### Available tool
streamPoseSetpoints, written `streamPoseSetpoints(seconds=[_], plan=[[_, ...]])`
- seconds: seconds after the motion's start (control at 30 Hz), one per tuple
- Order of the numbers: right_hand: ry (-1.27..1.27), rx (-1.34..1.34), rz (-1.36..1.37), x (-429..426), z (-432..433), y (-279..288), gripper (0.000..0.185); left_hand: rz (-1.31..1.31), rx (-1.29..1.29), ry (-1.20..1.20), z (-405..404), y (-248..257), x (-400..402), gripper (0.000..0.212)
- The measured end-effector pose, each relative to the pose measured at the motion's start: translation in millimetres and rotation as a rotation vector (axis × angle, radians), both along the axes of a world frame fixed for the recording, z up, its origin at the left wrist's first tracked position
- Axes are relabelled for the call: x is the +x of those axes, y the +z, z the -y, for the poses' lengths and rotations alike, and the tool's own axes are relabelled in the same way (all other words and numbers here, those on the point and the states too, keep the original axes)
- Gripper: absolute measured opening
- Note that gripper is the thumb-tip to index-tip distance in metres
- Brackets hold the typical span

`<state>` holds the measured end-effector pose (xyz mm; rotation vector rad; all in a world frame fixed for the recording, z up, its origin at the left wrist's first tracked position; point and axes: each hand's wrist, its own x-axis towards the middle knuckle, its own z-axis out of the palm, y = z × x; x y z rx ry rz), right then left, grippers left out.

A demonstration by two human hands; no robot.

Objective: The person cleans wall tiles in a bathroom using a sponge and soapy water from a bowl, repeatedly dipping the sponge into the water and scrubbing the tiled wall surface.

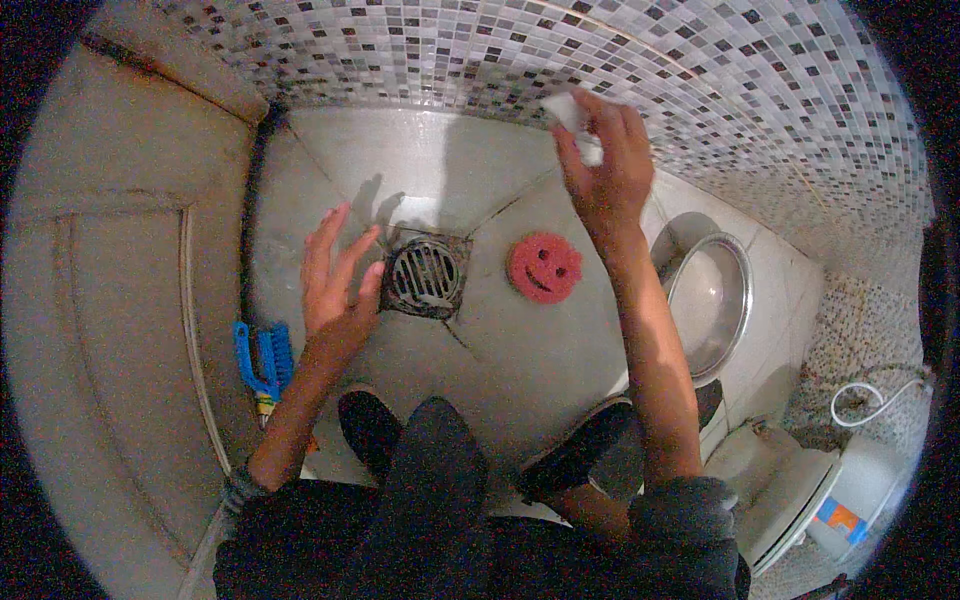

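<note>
My right hand (611, 169) holds a small white object (566, 112), blurred, between thumb and fingers close to the foot of the mosaic-tiled wall (480, 52); what it is exactly I cannot tell. My left hand (337, 277) hovers with fingers apart and nothing in it, just left of a round metal floor drain grate (425, 276). On the grey tiled floor, between the drain and my right forearm, lies a round red sponge (545, 268) with a smiling face cut into it.
A blue-handled scrub brush (264, 358) and a small bottle (265, 405) are by the door (127, 300) at left. Right of my forearm stands a round metal basin (711, 304). At lower right are a toilet (780, 495) and a white hose (855, 405). My shod feet are below.
</note>
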<state>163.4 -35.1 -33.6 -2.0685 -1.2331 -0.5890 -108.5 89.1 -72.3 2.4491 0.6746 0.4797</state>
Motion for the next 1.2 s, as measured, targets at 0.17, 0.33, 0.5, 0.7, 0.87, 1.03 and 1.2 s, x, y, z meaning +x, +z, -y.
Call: streamPoseSetpoints(seconds=[0.17,0.33,0.5,0.7,0.87,1.03,1.2], plan=[[0.132,0.249,0.303,13.2,-64.8,11.4,0.029,-0.008,-0.064,0.084,-2.1,0.4,-22.6,0.031],[0.232,0.251,0.425,27.6,-76.9,-33.3,0.017,-0.003,-0.046,0.074,-3.9,-1.6,-28.1,0.027],[0.349,0.015,0.331,26.7,-76.0,-46.0,0.024,-0.019,-0.023,0.083,-7.8,-1.7,-29.2,0.025],[0.261,0.248,0.438,23.2,-92.2,-48.5,0.024,0.044,-0.079,0.081,-10.9,-6.7,-31.1,0.023],[0.290,-0.017,0.276,27.1,-81.7,-79.8,0.024,0.032,-0.060,0.043,-12.2,8.4,-17.3,0.023],[0.140,0.292,0.396,10.9,-101.5,1.0,0.021,-0.021,-0.027,0.084,-14.3,-3.4,-32.5,0.022],[0.239,-0.018,0.341,30.7,-84.3,-97.7,0.019,0.073,-0.089,0.044,-16.9,-8.3,-21.7,0.022]])
